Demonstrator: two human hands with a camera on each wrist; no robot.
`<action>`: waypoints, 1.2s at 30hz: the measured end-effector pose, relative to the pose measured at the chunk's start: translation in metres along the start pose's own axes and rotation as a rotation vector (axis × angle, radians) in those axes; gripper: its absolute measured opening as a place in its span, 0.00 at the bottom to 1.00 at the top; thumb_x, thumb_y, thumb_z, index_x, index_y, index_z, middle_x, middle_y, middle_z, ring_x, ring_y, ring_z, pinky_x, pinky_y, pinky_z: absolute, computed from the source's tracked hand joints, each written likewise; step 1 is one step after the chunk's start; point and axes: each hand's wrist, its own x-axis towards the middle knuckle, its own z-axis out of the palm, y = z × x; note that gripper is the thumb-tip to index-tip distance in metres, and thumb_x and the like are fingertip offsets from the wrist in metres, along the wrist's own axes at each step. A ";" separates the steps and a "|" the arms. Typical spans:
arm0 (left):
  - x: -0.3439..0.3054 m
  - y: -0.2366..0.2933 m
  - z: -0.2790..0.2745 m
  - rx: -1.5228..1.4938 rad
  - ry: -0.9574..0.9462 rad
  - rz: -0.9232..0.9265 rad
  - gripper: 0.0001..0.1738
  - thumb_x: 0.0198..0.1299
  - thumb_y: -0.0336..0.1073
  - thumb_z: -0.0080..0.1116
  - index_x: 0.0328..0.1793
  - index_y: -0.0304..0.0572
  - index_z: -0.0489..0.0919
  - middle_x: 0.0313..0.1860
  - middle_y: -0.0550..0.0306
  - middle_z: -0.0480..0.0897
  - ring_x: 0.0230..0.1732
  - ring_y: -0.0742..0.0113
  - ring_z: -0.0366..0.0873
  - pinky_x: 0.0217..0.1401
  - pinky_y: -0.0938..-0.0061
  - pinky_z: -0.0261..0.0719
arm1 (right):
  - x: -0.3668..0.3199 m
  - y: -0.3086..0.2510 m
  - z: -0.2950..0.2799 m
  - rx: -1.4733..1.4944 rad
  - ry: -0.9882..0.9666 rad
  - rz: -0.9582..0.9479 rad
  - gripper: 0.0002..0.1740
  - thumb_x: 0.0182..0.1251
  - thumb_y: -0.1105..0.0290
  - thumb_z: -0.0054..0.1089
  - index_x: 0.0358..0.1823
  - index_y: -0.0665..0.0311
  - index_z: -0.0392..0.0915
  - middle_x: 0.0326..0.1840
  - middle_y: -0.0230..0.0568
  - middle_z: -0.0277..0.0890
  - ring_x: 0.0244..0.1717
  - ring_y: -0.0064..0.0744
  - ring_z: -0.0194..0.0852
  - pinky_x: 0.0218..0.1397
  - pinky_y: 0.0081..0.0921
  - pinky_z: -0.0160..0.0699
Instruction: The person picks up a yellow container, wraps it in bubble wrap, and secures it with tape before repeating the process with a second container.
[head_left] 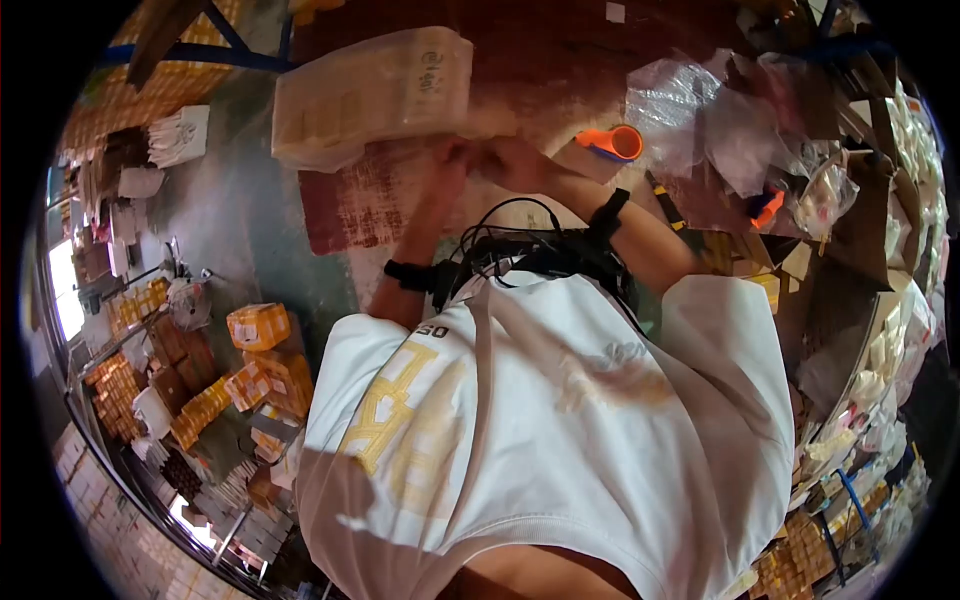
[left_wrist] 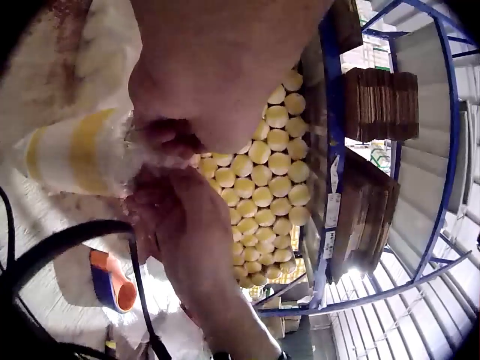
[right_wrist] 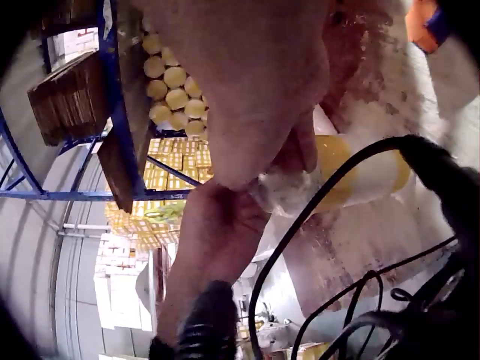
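Both hands meet close together over the table, in front of the person's body. Between them is the bunched clear plastic film [right_wrist: 289, 193] at one end of a white cylinder with yellow bands [left_wrist: 75, 154]. My left hand [head_left: 453, 163] pinches this film with curled fingers. On the other side my right hand [head_left: 515, 164] grips the same gathered end, its fingertips nearly against the left ones. The cylinder lies on its side, its far end pointing toward the body. Just beyond the hands sits a large translucent plastic bag [head_left: 375, 95] with dark writing on it.
Right of the hands are an orange tape dispenser [head_left: 612, 143], a yellow-and-black cutter [head_left: 665, 200] and crumpled clear plastic [head_left: 740, 125]. A stack of yellow round ends [left_wrist: 262, 180] stands beside a blue rack [left_wrist: 330, 165]. Black cables [head_left: 515, 225] hang near the waist.
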 end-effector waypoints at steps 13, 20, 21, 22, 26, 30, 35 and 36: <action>0.025 0.031 0.001 0.473 -0.158 -0.018 0.23 0.61 0.38 0.59 0.57 0.29 0.70 0.39 0.42 0.81 0.44 0.55 0.83 0.42 0.63 0.80 | 0.011 0.009 0.003 0.068 0.054 0.111 0.17 0.64 0.66 0.69 0.46 0.68 0.74 0.38 0.57 0.82 0.42 0.57 0.84 0.43 0.42 0.80; 0.025 0.008 -0.028 0.607 -0.016 0.204 0.26 0.66 0.43 0.61 0.64 0.38 0.68 0.39 0.52 0.81 0.33 0.62 0.82 0.33 0.68 0.78 | 0.018 0.036 0.007 0.115 0.076 0.151 0.11 0.66 0.66 0.68 0.43 0.66 0.79 0.36 0.47 0.82 0.38 0.40 0.84 0.41 0.35 0.81; 0.015 0.004 -0.027 0.616 0.033 0.220 0.28 0.68 0.45 0.60 0.68 0.41 0.66 0.43 0.51 0.79 0.34 0.62 0.82 0.34 0.67 0.79 | 0.019 0.036 0.006 0.164 0.088 0.218 0.11 0.67 0.66 0.68 0.42 0.66 0.80 0.34 0.43 0.81 0.36 0.32 0.82 0.38 0.32 0.80; 0.005 0.000 -0.025 0.624 0.083 0.235 0.30 0.69 0.47 0.59 0.71 0.44 0.64 0.46 0.51 0.78 0.34 0.62 0.82 0.36 0.67 0.80 | 0.018 0.036 0.006 0.214 0.097 0.290 0.10 0.68 0.67 0.68 0.41 0.67 0.81 0.32 0.38 0.80 0.34 0.25 0.80 0.35 0.28 0.79; -0.046 0.018 0.037 -0.081 0.106 -0.342 0.39 0.73 0.55 0.57 0.83 0.57 0.53 0.66 0.46 0.70 0.47 0.60 0.84 0.50 0.63 0.86 | 0.022 0.030 0.000 0.535 0.059 0.669 0.16 0.68 0.61 0.70 0.37 0.68 0.80 0.32 0.36 0.79 0.34 0.25 0.79 0.34 0.28 0.80; -0.033 -0.015 0.051 -0.411 0.192 -0.176 0.42 0.73 0.55 0.58 0.85 0.58 0.50 0.72 0.48 0.69 0.54 0.61 0.83 0.53 0.64 0.87 | 0.019 0.030 0.016 0.943 0.285 0.817 0.16 0.68 0.59 0.71 0.38 0.64 0.77 0.30 0.35 0.76 0.33 0.25 0.79 0.36 0.30 0.83; -0.005 -0.043 0.041 -0.369 0.176 -0.077 0.35 0.70 0.42 0.64 0.80 0.56 0.61 0.69 0.52 0.72 0.58 0.61 0.81 0.44 0.67 0.90 | 0.006 0.051 -0.005 1.238 0.061 0.900 0.17 0.70 0.57 0.68 0.45 0.61 0.75 0.36 0.37 0.75 0.36 0.27 0.78 0.40 0.31 0.85; -0.002 -0.044 0.038 -0.333 0.178 -0.095 0.34 0.69 0.41 0.64 0.79 0.55 0.63 0.68 0.54 0.73 0.59 0.61 0.80 0.44 0.67 0.91 | -0.004 0.065 -0.011 1.351 -0.038 0.861 0.19 0.72 0.54 0.66 0.47 0.61 0.74 0.39 0.38 0.75 0.37 0.28 0.78 0.41 0.31 0.84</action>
